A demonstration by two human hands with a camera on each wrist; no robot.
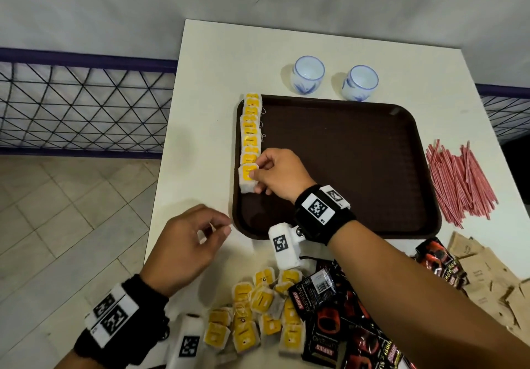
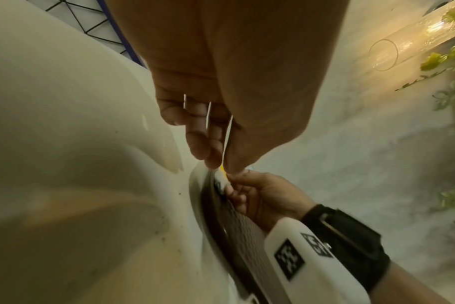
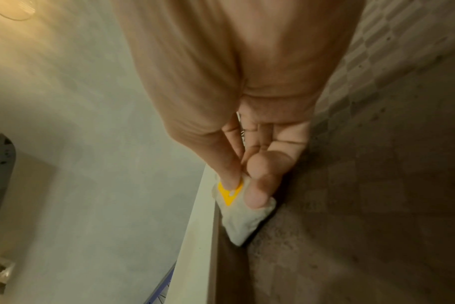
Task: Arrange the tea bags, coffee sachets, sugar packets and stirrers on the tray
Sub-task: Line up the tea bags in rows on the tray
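Note:
A brown tray (image 1: 344, 167) lies on the white table. Along its left rim runs a row of several yellow-tagged tea bags (image 1: 251, 127). My right hand (image 1: 258, 172) pinches one more tea bag (image 1: 246, 179) at the near end of that row; the right wrist view shows thumb and finger on this tea bag (image 3: 247, 222), which touches the tray floor (image 3: 377, 205). My left hand (image 1: 218, 229) hovers off the tray's near left corner, fingers curled round thin white tea bags seen edge-on (image 2: 227, 135). Loose tea bags (image 1: 258, 311), black coffee sachets (image 1: 329, 311), brown sugar packets (image 1: 487, 277) and red stirrers (image 1: 461, 185) lie on the table.
Two white-and-blue cups (image 1: 308, 74) (image 1: 360, 81) stand behind the tray. The table's left edge (image 1: 166, 167) runs close to the tray, with tiled floor and a wire fence (image 1: 86, 104) beyond it.

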